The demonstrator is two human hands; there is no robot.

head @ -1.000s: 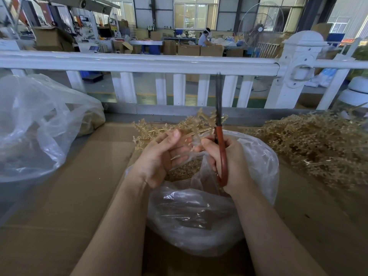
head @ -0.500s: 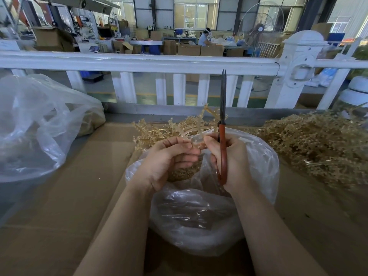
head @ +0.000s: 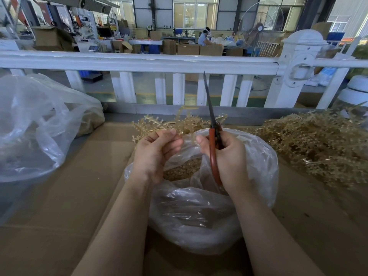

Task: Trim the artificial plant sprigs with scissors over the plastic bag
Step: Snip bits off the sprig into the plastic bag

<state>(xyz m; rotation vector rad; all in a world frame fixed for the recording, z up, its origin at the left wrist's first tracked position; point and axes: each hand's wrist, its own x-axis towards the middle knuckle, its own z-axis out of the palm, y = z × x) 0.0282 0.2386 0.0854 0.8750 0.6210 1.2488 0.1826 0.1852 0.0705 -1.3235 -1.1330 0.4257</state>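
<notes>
A clear plastic bag [head: 203,214] sits open on the cardboard right in front of me, with tan cuttings [head: 181,170] inside. Over its mouth my left hand [head: 157,152] pinches a tan artificial sprig [head: 173,122] between thumb and fingertips; the sprig's branches fan out behind the hand. My right hand [head: 229,160] grips red-handled scissors [head: 214,156], their dark blades together and pointing up toward the white fence. The scissors stand just right of the sprig.
A heap of untrimmed tan sprigs [head: 318,144] lies at the right. A large clear bag [head: 39,124] with tan material rests at the left. A white railing [head: 139,62] runs across the back. Brown cardboard [head: 69,196] covers the work surface.
My left hand's fingers went from spread to closed on the sprig and rose slightly. The scissors tilted a little, their tip leaning left; my right hand stayed in place.
</notes>
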